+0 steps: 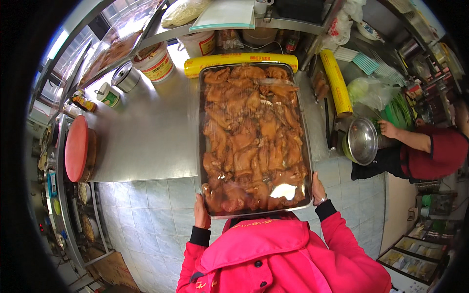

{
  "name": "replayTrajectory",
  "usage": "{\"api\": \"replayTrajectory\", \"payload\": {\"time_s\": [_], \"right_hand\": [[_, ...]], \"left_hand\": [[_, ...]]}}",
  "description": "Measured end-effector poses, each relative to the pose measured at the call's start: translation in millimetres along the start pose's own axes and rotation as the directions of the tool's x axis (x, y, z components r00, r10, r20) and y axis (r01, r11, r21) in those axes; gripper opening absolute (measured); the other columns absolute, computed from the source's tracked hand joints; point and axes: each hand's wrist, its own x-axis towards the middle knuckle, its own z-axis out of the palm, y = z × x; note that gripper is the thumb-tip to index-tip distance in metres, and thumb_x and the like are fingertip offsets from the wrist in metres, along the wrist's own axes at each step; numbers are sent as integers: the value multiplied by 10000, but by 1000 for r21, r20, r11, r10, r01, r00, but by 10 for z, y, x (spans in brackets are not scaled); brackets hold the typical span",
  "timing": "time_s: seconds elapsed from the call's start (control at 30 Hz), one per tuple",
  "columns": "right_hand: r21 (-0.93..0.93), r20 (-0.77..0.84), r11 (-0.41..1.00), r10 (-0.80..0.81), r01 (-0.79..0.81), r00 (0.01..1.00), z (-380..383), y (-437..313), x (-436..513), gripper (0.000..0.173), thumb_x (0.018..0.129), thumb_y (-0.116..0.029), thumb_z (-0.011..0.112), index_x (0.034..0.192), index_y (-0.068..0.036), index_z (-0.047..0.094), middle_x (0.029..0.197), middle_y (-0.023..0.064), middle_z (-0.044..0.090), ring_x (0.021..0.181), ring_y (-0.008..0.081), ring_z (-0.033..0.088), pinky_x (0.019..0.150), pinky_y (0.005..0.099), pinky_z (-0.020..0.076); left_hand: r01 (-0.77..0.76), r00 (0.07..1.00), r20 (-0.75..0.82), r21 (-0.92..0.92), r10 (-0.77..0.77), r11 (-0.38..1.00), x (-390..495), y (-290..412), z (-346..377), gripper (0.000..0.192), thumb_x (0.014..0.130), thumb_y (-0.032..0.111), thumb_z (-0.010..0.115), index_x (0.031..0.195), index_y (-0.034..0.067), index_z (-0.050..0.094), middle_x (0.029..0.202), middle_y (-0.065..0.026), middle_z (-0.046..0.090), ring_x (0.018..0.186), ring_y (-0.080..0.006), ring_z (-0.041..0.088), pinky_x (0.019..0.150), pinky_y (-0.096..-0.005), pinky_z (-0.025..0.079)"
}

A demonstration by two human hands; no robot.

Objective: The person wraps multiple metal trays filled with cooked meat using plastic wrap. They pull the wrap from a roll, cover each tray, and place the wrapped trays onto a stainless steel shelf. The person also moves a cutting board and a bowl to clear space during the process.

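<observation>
A large metal tray full of browned, cooked meat pieces lies before me, with shiny clear film over it. My left hand grips its near left corner, and my right hand holds the near right edge. The far part of the tray reaches over the steel counter, while its near end is close to my body. Just beyond the far edge lies a long yellow box of cling film. The fingers under the tray are hidden.
On the steel counter stand a red-topped round chopping board, a lidded metal pot, a white bucket and a small tub. At right, a co-worker in dark red stands by a steel bowl and another yellow box.
</observation>
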Motion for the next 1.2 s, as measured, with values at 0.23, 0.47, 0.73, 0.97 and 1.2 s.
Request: {"api": "replayTrajectory", "payload": {"time_s": [0.23,0.47,0.73,0.97,1.2], "right_hand": [[-119,-75,992,25,-34,997,-111,206,58,574,902,-540,286,757,-37,520,662,-33,455,589,84,366,494,270,324],[-546,167,821,-89,167,982,-426,-272,720,529,954,-390,194,1176,-7,483,1043,93,601,1008,168,547,881,288,413],[-485,188,665,-555,568,810,20,-2436,2624,427,887,-404,468,801,-2,583,724,17,565,661,100,519,609,226,415],[-668,-23,707,-332,233,943,374,-3206,4093,431,823,-457,546,811,-26,553,703,25,557,617,113,531,573,218,438],[-383,-118,916,-173,116,978,870,-3290,4550,474,809,-439,567,850,32,543,654,73,560,517,174,524,455,299,420]], "left_hand": [[51,999,14,-13,-50,999,-1,-88,-119,523,925,453,321,1144,6,484,1068,-70,549,950,-149,536,823,-283,439],[129,990,-5,432,-141,893,269,390,-231,580,927,466,269,1233,-2,422,1184,-112,506,1108,-188,461,917,-317,368],[-474,878,236,547,416,690,2458,2153,240,531,910,423,379,1240,11,436,1217,-123,496,1146,-219,458,947,-336,350],[-468,852,176,677,493,568,4174,2759,959,537,859,411,478,1174,-24,472,1052,-75,540,981,-165,497,862,-293,362],[-327,912,99,760,398,561,5008,2770,1450,449,836,372,530,1016,-37,571,823,-59,592,747,-142,556,668,-272,425]]}}
